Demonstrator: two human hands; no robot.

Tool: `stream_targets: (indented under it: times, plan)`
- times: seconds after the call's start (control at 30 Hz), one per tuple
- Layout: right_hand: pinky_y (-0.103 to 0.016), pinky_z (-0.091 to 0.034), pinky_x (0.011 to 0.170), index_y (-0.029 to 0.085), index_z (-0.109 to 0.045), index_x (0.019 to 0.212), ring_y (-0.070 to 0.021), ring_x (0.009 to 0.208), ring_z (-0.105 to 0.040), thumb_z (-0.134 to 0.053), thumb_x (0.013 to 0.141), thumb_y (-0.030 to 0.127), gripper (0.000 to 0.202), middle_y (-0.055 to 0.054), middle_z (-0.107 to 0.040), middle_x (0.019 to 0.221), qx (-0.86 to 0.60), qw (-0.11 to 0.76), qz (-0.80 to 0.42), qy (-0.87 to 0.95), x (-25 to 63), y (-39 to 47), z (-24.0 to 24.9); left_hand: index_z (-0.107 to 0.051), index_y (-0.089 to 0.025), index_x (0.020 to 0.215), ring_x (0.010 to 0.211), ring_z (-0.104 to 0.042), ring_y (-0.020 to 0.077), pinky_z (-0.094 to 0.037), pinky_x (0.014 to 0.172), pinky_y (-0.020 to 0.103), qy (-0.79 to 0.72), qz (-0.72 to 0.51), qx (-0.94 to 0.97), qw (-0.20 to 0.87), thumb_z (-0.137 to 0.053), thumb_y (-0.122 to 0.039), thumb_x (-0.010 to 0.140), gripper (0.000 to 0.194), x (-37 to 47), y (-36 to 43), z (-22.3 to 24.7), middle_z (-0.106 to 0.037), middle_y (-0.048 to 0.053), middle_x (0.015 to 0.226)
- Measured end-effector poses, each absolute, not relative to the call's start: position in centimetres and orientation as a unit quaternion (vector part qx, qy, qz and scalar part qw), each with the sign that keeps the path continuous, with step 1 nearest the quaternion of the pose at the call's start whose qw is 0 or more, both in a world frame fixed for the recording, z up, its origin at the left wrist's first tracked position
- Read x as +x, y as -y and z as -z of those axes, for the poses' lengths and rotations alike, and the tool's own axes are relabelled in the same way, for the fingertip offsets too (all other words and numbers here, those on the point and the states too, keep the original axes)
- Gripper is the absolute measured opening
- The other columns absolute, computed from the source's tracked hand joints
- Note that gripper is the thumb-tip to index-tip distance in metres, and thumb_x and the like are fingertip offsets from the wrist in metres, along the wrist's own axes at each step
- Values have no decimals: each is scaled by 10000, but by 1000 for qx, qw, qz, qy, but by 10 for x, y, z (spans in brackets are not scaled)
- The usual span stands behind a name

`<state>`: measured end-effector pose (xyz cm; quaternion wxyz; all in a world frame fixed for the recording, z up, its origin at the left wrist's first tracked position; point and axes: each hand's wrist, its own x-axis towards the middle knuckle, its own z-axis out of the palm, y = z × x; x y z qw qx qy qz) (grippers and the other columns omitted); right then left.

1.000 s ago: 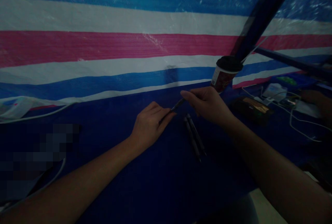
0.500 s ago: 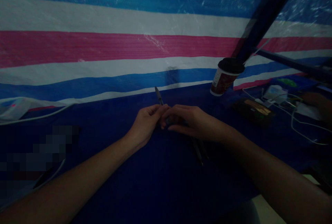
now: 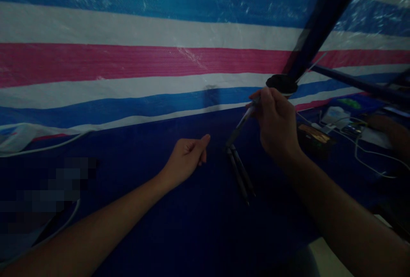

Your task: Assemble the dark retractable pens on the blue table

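Observation:
My right hand (image 3: pixel 278 121) is raised over the table, its fingers pinching the upper end of a clear-barrelled pen (image 3: pixel 245 117). The pen slants down to the left; its dark lower end comes close to the tops of two more pens. Those two, a nearer pen (image 3: pixel 237 176) and a second pen (image 3: pixel 244 172), lie side by side on the dark blue table (image 3: pixel 179 225). Whether the held pen touches them I cannot tell. Left of the pens, my left hand (image 3: pixel 185 157) is closed with its thumb over curled fingers, and nothing shows in it.
Behind my right hand stands a cup with a black lid (image 3: pixel 282 83), mostly hidden. Cables (image 3: pixel 357 148), a dark box (image 3: pixel 315 138) and another person's hand (image 3: pixel 384 127) are on the right. A striped plastic sheet (image 3: pixel 144 61) hangs behind the table. A white cable (image 3: pixel 64 142) runs along the left.
The pen has passed from my left hand to my right. My right hand has moved up and right with it, uncovering the two lying pens. My left hand stays nearly in place.

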<state>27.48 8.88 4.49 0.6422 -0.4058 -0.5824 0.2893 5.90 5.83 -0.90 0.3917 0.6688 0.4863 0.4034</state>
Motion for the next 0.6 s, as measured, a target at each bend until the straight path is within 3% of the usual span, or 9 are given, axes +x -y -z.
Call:
stream_targets:
  times: [0.13, 0.27, 0.4, 0.6]
  plan:
    - [-267, -530, 615, 240, -542, 890, -121, 682, -628, -543, 991, 397, 187, 3, -610, 874, -380, 656, -492, 428, 281, -102, -44, -612, -223, 517, 390, -428, 99, -306, 406, 240, -485, -384, 678, 397, -483, -570, 1003, 610, 60, -59, 8, -514, -20, 437]
    - [-201, -250, 379, 216, -521, 828, -75, 469, -360, -556, 889, 240, 75, 57, -480, 690, -382, 586, -623, 351, 280, -100, -46, -633, -224, 541, 397, -441, 105, -311, 409, 243, -475, -376, 688, 400, -472, -556, 1011, 598, 60, -60, 10, -532, -17, 448]
    - [-205, -78, 373, 217, -464, 755, -62, 439, -201, -548, 811, 223, 101, 68, -389, 648, -383, 533, -676, 335, 275, -95, -47, -659, -215, 569, 396, -435, 102, -313, 412, 239, -474, -363, 696, 398, -465, -573, 1011, 601, 61, -59, 11, -548, -16, 465]
    - [-191, -57, 368, 212, -482, 742, -68, 438, -146, -487, 811, 204, 69, 73, -355, 590, -371, 483, -710, 354, 274, -94, -47, -670, -198, 606, 426, -439, 99, -310, 433, 229, -487, -332, 701, 402, -447, -596, 988, 594, 63, -58, 10, -543, -19, 497]
